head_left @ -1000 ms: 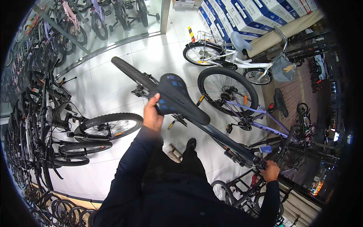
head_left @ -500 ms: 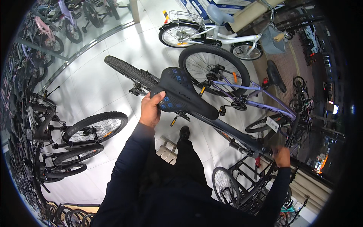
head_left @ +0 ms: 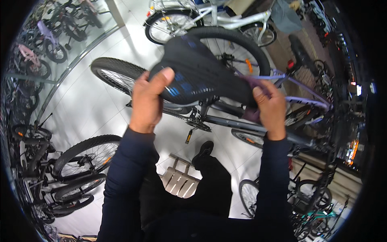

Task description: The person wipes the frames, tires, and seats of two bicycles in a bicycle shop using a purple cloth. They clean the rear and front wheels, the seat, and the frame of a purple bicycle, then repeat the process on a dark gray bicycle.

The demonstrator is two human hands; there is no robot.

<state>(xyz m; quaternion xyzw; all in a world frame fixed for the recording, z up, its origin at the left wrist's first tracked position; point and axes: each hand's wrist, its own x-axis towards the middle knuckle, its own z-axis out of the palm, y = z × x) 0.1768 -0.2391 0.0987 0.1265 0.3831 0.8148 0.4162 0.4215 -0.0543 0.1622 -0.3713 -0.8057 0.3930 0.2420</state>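
A black bicycle saddle with blue patterned patches is lifted close in front of me, its wide rear to the left. My left hand is closed on the rear edge, thumb on top. At the narrow nose my right hand is closed, thumb on top, with a dark purple cloth-like piece around its fingers; its exact form is blurred. Under the saddle runs the dark frame of a bicycle, with its rear wheel to the left and a pedal hanging below.
A purple bicycle and a white bicycle stand beyond. Bicycles with knobbly tyres line the left, and more stand at lower right. A slatted beige stool sits by my legs. Glass panels edge the upper left.
My right hand has come from the front of the bicycle to the saddle's nose, with the purple piece at it. The saddle appears larger and closer. My left hand stays on its rear.
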